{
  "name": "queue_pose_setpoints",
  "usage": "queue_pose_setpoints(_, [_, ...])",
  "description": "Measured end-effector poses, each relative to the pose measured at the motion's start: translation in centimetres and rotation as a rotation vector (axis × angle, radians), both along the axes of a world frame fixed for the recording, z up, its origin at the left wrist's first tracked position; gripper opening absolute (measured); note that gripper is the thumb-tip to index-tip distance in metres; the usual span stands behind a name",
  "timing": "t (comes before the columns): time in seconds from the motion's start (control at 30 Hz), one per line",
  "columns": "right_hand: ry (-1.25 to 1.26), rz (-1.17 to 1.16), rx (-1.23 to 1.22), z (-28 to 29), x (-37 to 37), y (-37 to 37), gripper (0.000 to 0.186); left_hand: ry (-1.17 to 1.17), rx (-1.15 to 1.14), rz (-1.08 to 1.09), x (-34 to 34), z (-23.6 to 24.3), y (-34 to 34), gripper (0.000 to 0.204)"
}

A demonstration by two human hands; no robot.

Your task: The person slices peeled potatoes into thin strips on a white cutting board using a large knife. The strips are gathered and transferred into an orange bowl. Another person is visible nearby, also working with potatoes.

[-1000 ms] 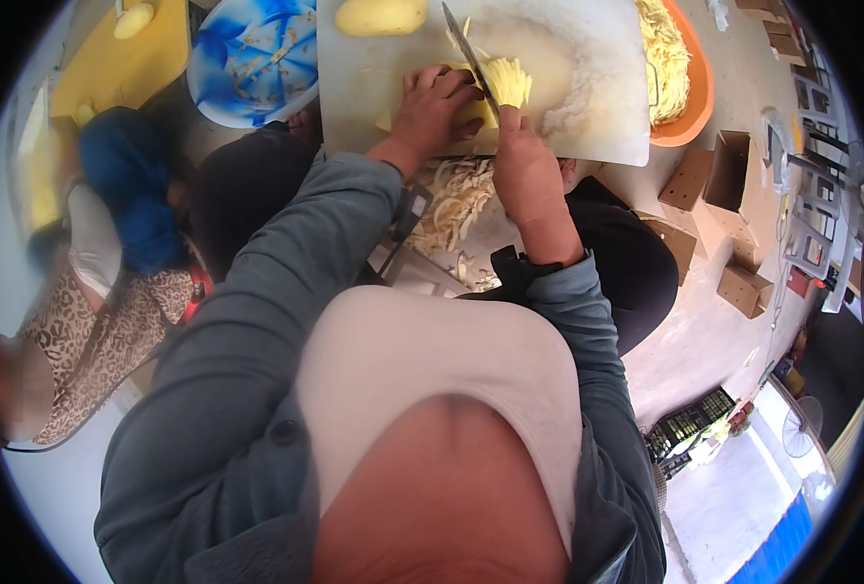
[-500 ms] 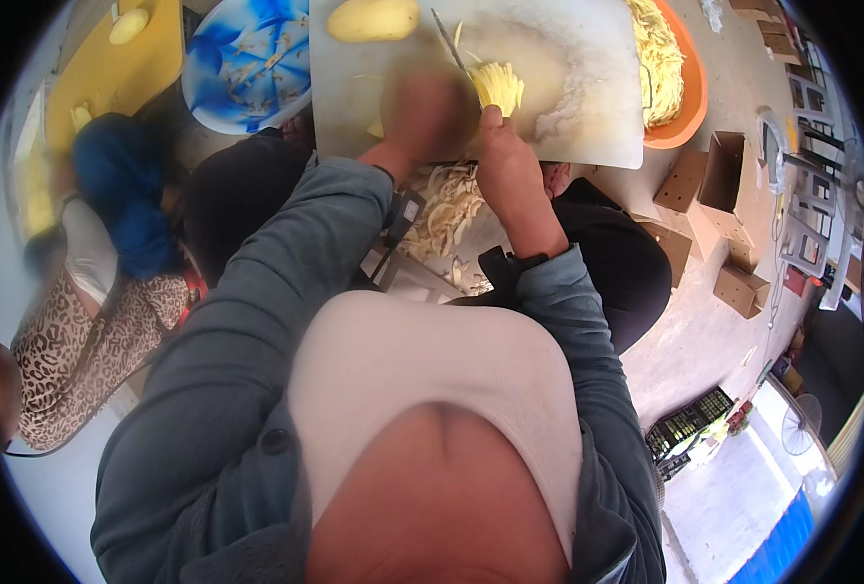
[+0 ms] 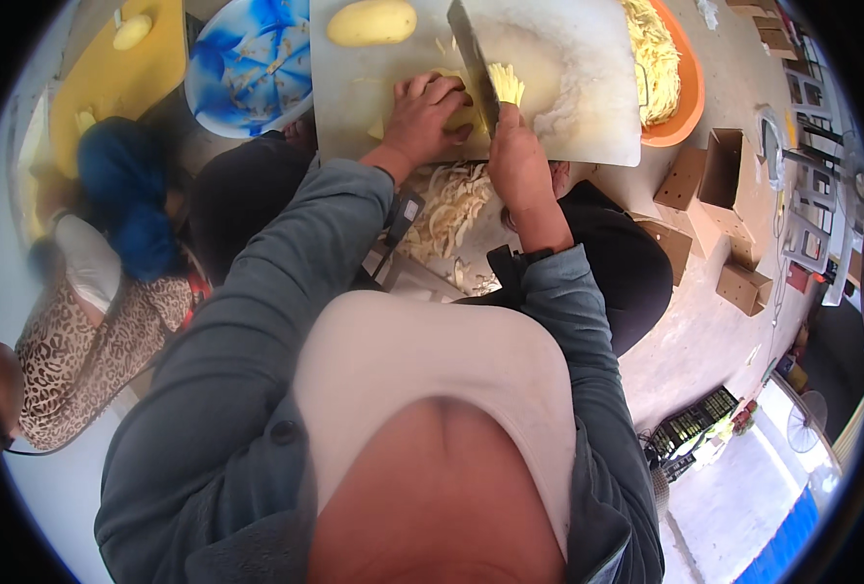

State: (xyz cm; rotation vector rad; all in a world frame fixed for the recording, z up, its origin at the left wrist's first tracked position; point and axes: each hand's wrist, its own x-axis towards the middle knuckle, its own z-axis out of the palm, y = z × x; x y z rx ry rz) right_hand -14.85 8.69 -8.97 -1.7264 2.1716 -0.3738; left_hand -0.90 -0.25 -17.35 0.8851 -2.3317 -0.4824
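Observation:
My right hand (image 3: 521, 161) is closed round the handle of a kitchen knife (image 3: 473, 63), whose wide blade stands on edge on the white cutting board (image 3: 588, 136). Just left of the blade, my left hand (image 3: 424, 117) presses down with bent fingers on pale yellow potato slices (image 3: 381, 102), mostly hidden beneath it. To the right of the blade lies a small bunch of cut potato strips (image 3: 506, 84). A whole peeled potato (image 3: 371, 21) rests at the board's far left.
An orange basin (image 3: 687, 107) heaped with potato strips stands right of the board. On the left are a blue and white basin (image 3: 247, 73) and a yellow board (image 3: 125, 68), where another person (image 3: 110, 263) sits. Peelings (image 3: 451, 209) lie below my board; cardboard boxes (image 3: 729, 185) stand at right.
The knife has swung from a slant to stand beside my left hand, its blade now in fuller view. My left hand, blurred before, rests on the slices. The strips show less.

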Motion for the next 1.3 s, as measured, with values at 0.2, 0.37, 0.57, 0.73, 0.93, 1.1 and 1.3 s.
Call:
queue_pose_setpoints(0.2, [0.031, 0.069, 0.046, 2.9, 1.4, 0.3, 0.027, 0.02, -0.016, -0.002, 0.1, -0.1, 0.0, 0.037])
queue_pose_setpoints(0.37, [0.021, 0.073, 0.045, 2.9, 1.7, 0.1, 0.025, 0.02, -0.03, 0.0, 0.1, -0.1, 0.0, 0.039])
queue_pose_setpoints(0.57, [0.086, 0.087, 0.119, 2.5, 2.3, -0.6, 0.023, 0.031, -0.04, 0.006, 0.0, -0.4, -0.1, 0.04])
queue_pose_setpoints(0.73, [0.095, 0.089, 0.142, 1.7, 2.3, -0.9, 0.024, 0.012, -0.044, 0.011, 0.0, -0.4, 0.0, 0.043])
queue_pose_setpoints(0.93, [0.048, 0.032, 0.027, -1.1, 1.7, -0.9, 0.027, 0.01, -0.011, 0.003, 0.0, 0.1, 0.0, 0.041])
queue_pose_setpoints(1.1, [-0.045, -0.067, -0.018, -1.9, -0.2, -0.6, 0.025, 0.015, -0.022, -0.018, 0.0, -0.1, -0.1, 0.035])
queue_pose_setpoints(1.3, [0.043, 0.087, 0.008, 1.6, 0.9, 0.3, 0.023, 0.017, -0.005, 0.014, 0.0, 0.0, 0.0, 0.037])
